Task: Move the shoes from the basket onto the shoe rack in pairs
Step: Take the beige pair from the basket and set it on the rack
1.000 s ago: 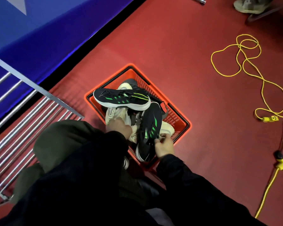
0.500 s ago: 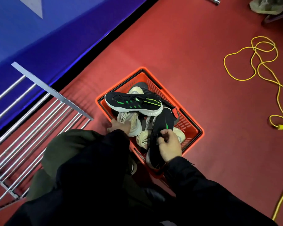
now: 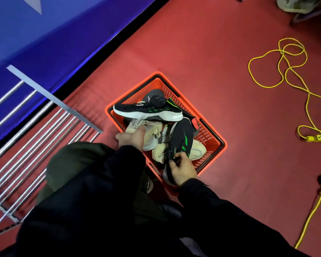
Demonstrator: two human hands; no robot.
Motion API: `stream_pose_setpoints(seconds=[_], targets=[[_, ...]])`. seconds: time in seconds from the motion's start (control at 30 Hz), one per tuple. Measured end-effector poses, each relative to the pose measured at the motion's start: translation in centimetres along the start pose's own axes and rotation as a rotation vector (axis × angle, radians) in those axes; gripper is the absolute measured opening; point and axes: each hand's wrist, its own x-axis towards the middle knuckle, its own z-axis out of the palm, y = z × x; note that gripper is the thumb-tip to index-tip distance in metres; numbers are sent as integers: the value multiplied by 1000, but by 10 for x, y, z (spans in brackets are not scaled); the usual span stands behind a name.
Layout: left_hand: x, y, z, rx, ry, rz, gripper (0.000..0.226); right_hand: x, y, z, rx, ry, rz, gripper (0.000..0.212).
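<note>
An orange basket (image 3: 214,135) sits on the red floor, filled with several shoes. One black-and-green sneaker (image 3: 148,112) lies across the top on its side. My right hand (image 3: 183,168) grips the heel end of a second black-and-green sneaker (image 3: 180,140) standing along the basket's right side. My left hand (image 3: 132,139) holds a cream sneaker (image 3: 152,133) by its collar at the basket's left side. Another cream sneaker (image 3: 198,150) lies underneath. A grey shoe (image 3: 156,94) peeks out at the far end. The metal shoe rack (image 3: 44,130) stands to the left.
A yellow extension cord (image 3: 283,71) coils on the floor to the right, with a yellow plug box (image 3: 319,138). A blue wall panel (image 3: 54,34) runs behind the rack. My bent knee in green trousers (image 3: 78,160) is between rack and basket.
My right hand has shifted up over the heel of the upright black-and-green sneaker and closed on it. My left hand has lifted the cream sneaker slightly. The view has moved closer.
</note>
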Motion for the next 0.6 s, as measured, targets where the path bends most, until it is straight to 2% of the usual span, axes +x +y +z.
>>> stream_pose_setpoints(seconds=[0.1,0.3,0.43,0.5,0.53,0.6], targets=[[-4,-6,-15,18,-28,-23,103,0,-4,4,16,-38,42,30],[-58,36,-43,-193,-171,65,51,-6,-16,7,-17,16,-19,36],[-78,63,-50,-242,-222,256,64,-14,-29,-3,-43,134,-72,33],[-81,62,-52,-278,-230,324,55,-19,-35,-9,-73,207,-164,26],[-81,58,-54,-302,-230,355,49,-18,-36,-8,-73,200,-176,22],[-75,43,-56,-338,-245,379,42,-20,-49,0,36,57,-77,16]])
